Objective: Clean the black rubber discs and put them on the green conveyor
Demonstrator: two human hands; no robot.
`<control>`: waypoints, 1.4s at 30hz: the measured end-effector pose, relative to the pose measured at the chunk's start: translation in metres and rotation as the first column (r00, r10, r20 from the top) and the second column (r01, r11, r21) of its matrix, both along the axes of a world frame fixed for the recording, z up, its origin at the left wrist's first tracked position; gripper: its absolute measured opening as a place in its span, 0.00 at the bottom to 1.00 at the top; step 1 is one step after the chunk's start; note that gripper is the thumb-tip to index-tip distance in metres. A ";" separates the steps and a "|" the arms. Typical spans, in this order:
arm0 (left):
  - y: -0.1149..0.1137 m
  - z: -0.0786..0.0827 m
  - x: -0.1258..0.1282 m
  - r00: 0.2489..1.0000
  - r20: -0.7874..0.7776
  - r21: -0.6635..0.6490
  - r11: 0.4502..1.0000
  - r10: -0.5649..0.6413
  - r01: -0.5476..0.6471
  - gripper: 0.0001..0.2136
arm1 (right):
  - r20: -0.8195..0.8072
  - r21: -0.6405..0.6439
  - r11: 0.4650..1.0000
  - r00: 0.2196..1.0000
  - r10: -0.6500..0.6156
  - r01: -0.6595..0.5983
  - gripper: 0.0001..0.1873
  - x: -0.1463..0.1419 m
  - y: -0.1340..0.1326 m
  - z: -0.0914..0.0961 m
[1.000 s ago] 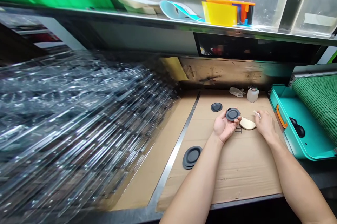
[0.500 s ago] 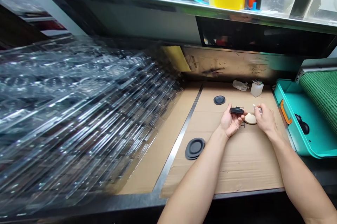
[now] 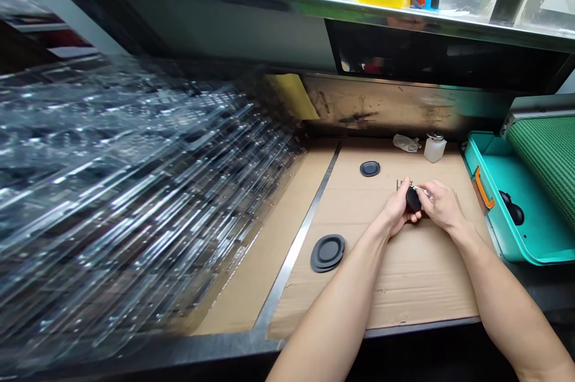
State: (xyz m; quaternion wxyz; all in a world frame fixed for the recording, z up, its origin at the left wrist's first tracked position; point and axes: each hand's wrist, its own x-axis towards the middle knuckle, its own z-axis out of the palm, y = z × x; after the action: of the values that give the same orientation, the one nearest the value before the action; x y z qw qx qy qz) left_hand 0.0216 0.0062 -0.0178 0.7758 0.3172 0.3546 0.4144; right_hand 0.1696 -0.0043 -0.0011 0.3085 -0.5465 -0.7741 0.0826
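Observation:
My left hand [image 3: 397, 212] is closed around a small black oval part [image 3: 414, 199], now turned with a broad face toward my right hand. My right hand [image 3: 438, 202] pinches a small white piece [image 3: 424, 191], perhaps a cloth or swab; it is at the black part's upper edge and seems to touch it. To the left on the cardboard lie a smaller black oval cover [image 3: 369, 169] and a larger black oval cover [image 3: 327, 252], which looks like two stacked.
Clear plastic trays [image 3: 148, 190] are piled high on the left. On the right stands a teal bin [image 3: 534, 244] with black round parts [image 3: 512, 209], beside a green conveyor belt [image 3: 545, 148]. A small bottle [image 3: 435, 148] and crumpled plastic [image 3: 406, 142] sit at the back.
My left hand has tilted the black part up, and my right hand has brought the white piece in to it. The beige round pad on the cardboard is now hidden behind my hands.

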 end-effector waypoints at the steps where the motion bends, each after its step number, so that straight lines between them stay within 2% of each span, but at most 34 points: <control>1: -0.001 -0.001 0.002 0.998 -0.049 0.032 0.999 0.028 -0.026 0.27 | 0.035 -0.002 1.000 0.999 -0.030 0.031 0.13 0.000 -0.001 0.000; 4: -0.005 0.000 0.005 0.989 -0.137 0.076 0.996 0.057 -0.047 0.28 | 0.117 -0.018 0.997 0.990 -0.079 0.081 0.12 -0.001 -0.002 0.001; 9: -0.008 0.002 0.006 0.971 -0.227 0.104 0.994 0.069 -0.046 0.29 | 0.130 0.001 0.999 0.991 -0.038 0.038 0.14 -0.001 0.000 0.002; 15: -0.009 -0.001 0.007 0.986 -0.155 0.093 0.995 0.059 -0.045 0.28 | 0.218 -0.019 0.996 0.973 -0.076 0.082 0.13 -0.003 -0.003 0.005; 19: -0.010 -0.006 0.008 0.981 -0.171 0.118 0.990 0.093 -0.073 0.27 | 0.140 0.017 0.997 0.987 -0.083 0.081 0.13 -0.006 -0.005 0.001; 21: -0.009 -0.006 0.005 0.989 -0.108 0.100 0.991 0.100 -0.089 0.25 | 0.080 0.022 0.997 0.994 -0.080 0.078 0.13 -0.007 -0.004 -0.002; 24: -0.005 -0.002 -0.005 0.992 0.091 0.036 0.995 0.085 -0.088 0.22 | -0.103 0.059 0.995 0.992 -0.074 0.080 0.14 -0.004 -0.001 -0.005; 27: -0.003 0.004 -0.016 0.960 0.269 0.003 0.996 0.080 -0.084 0.21 | -0.315 0.126 0.980 0.943 -0.107 0.154 0.16 0.002 0.003 -0.002; 30: -0.002 0.009 -0.022 0.933 0.350 -0.003 0.997 0.079 -0.083 0.21 | -0.366 0.127 0.963 0.913 -0.178 0.239 0.17 0.009 0.007 0.001; 37: -0.001 0.013 -0.026 0.859 0.497 -0.109 0.990 0.128 -0.084 0.21 | -0.183 0.061 0.952 0.941 -0.286 0.301 0.17 0.025 0.019 -0.011; 42: 0.003 0.015 -0.027 0.782 0.560 -0.247 0.956 0.273 -0.157 0.22 | 0.136 -0.009 0.904 0.897 -0.421 0.427 0.17 0.039 0.019 -0.015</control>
State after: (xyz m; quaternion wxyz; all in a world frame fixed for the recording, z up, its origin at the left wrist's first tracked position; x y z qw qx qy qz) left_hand -0.0052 0.0095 -0.0026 0.8209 0.0564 0.1682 0.5429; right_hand 0.2090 0.0151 -0.0159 0.2570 -0.7121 -0.6533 -0.0075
